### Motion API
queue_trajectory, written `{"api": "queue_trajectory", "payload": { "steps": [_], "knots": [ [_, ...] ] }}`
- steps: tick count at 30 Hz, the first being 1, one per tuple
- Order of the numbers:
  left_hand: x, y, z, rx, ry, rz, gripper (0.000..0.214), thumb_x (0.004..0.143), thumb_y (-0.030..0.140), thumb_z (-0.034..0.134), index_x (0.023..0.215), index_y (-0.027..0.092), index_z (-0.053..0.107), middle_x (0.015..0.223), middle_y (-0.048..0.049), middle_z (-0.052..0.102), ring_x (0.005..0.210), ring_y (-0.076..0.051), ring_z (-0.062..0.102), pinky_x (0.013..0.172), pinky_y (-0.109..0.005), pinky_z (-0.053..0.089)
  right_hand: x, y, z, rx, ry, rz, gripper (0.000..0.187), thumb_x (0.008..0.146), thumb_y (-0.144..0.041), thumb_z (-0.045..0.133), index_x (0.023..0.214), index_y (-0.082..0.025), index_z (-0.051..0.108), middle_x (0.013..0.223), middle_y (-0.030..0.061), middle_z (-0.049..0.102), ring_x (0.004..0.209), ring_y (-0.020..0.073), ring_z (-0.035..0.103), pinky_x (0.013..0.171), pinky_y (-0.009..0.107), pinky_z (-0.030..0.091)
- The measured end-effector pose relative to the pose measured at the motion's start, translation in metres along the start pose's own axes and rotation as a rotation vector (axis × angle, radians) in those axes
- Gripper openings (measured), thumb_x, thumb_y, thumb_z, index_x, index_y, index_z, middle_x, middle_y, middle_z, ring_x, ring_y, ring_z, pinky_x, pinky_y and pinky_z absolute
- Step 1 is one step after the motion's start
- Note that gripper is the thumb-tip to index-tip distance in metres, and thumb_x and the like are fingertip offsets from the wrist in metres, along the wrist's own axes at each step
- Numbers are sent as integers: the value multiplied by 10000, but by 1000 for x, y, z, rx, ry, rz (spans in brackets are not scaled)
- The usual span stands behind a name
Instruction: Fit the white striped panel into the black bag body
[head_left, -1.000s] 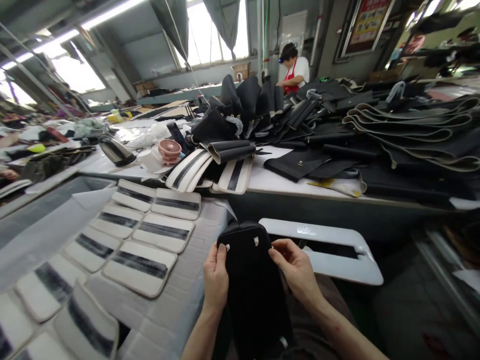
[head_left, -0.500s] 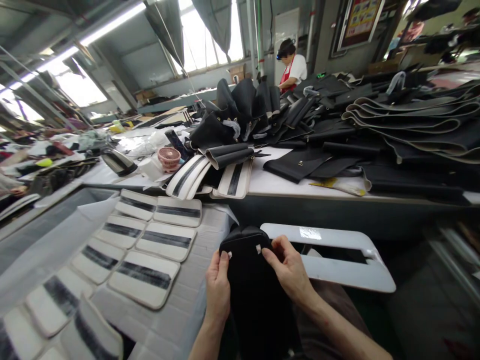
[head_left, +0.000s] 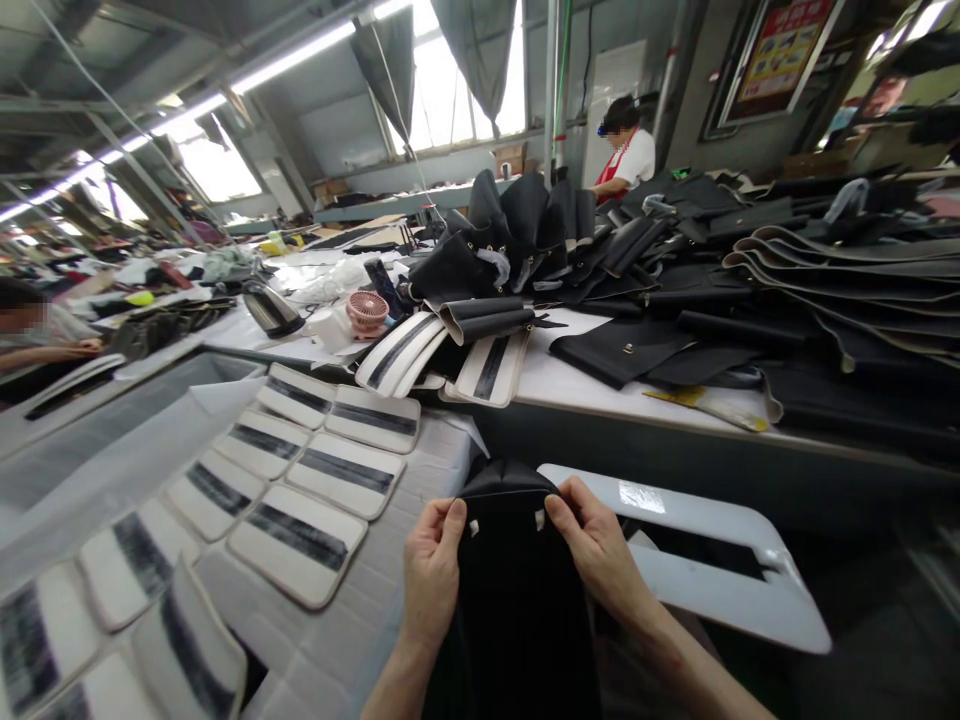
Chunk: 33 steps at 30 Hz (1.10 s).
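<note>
Both thumbs have shifted up to the top edge of the black sewn piece (head_left: pixel 525 610), above its two white tabs (head_left: pixel 474 527); half a second earlier they sat beside the tabs. Now the left hand (head_left: pixel 433 570) pinches the top left corner between thumb and curled fingers, and the right hand (head_left: pixel 596 545) grips the top right corner likewise. Stretched between them, the piece hangs down before the wearer, and a pale seam line shows more clearly along its top. Just beside the right hand juts a white slotted plate (head_left: pixel 712 596). Left of the hands, cream panels (head_left: pixel 296 545) with dark stripes lie in rows on a pale sheet (head_left: pixel 409 525). Beyond, a white surface (head_left: pixel 559 378) bears a pink fan (head_left: pixel 367 312), a kettle (head_left: pixel 271 311) and heaped black pieces (head_left: pixel 622 352). With the view swung left, a co-worker (head_left: pixel 52 330) shows more fully at the left edge.
</note>
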<state>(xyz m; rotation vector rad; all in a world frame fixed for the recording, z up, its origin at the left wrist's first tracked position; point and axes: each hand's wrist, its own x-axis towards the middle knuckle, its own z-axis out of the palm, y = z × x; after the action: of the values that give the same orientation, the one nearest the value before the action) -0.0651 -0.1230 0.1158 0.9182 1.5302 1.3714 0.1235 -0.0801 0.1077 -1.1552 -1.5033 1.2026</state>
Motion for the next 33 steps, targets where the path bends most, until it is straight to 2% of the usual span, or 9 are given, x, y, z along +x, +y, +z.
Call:
{"api": "queue_trajectory", "payload": {
  "steps": [2, 9, 16, 18, 21, 23, 25, 29, 33],
  "knots": [
    [2, 1, 1, 13, -8, 3, 355, 881, 534, 587, 845, 181, 587, 685, 25, 519, 616, -100, 473, 565, -187, 401, 3, -3, 0, -25, 6, -11, 367, 974, -495, 448, 734, -220, 414, 649, -47, 367, 602, 121, 371, 559, 262, 304],
    [-4, -5, 5, -32, 14, -56, 364, 884, 535, 585, 808, 179, 577, 650, 33, 524, 586, -91, 454, 536, -184, 389, -1, 4, 1, -117, 18, -221, 354, 986, -391, 458, 692, -221, 359, 585, -69, 312, 508, 92, 318, 503, 257, 255],
    [7, -19, 7, -285, -14, -117, 317, 871, 474, 634, 809, 165, 597, 644, 35, 575, 565, -83, 514, 532, -177, 404, 1, 16, 8, -61, 91, -137, 387, 965, -437, 495, 665, -208, 409, 587, -64, 305, 532, 95, 311, 507, 254, 257],
    [5, -24, 3, -252, -24, -104, 300, 874, 458, 637, 915, 161, 649, 760, -3, 663, 673, -111, 602, 626, -196, 469, 5, 19, 9, -27, 117, -102, 399, 955, -463, 505, 662, -207, 419, 591, -63, 305, 538, 97, 306, 505, 250, 260],
    [-10, -31, -2, -161, -22, -57, 373, 861, 412, 666, 1149, 175, 659, 1088, -76, 713, 988, -198, 659, 885, -292, 508, 10, 24, 11, -11, 152, -62, 405, 945, -485, 515, 664, -205, 432, 589, -64, 317, 539, 98, 308, 502, 243, 268],
    [-25, -37, -3, -93, 40, -25, 429, 846, 397, 682, 1217, 185, 649, 1198, -94, 690, 1097, -245, 637, 975, -350, 485, 12, 27, 14, -7, 165, -43, 393, 936, -492, 529, 681, -203, 458, 587, -62, 350, 542, 100, 328, 505, 240, 282],
    [-37, -41, -3, -7, 139, -8, 427, 846, 409, 676, 1217, 197, 663, 1207, -88, 693, 1106, -262, 637, 996, -375, 479, 11, 30, 19, 1, 172, -19, 357, 928, -499, 542, 733, -202, 502, 600, -55, 419, 548, 106, 374, 507, 238, 305],
    [-48, -49, -3, 72, 234, -30, 389, 868, 440, 639, 1184, 219, 687, 1185, -65, 708, 1064, -256, 659, 979, -371, 495, -12, 34, 34, 36, 166, 89, 309, 893, -511, 586, 900, -203, 582, 760, -5, 614, 675, 156, 556, 607, 260, 435],
    [-55, -60, -6, 57, 231, -76, 407, 864, 452, 644, 1189, 209, 669, 1182, -80, 707, 1032, -246, 673, 962, -367, 503, -51, 38, 41, -95, 190, 135, 337, 861, -499, 624, 1036, -212, 604, 934, 31, 672, 821, 201, 616, 743, 303, 484]
  ]
}}
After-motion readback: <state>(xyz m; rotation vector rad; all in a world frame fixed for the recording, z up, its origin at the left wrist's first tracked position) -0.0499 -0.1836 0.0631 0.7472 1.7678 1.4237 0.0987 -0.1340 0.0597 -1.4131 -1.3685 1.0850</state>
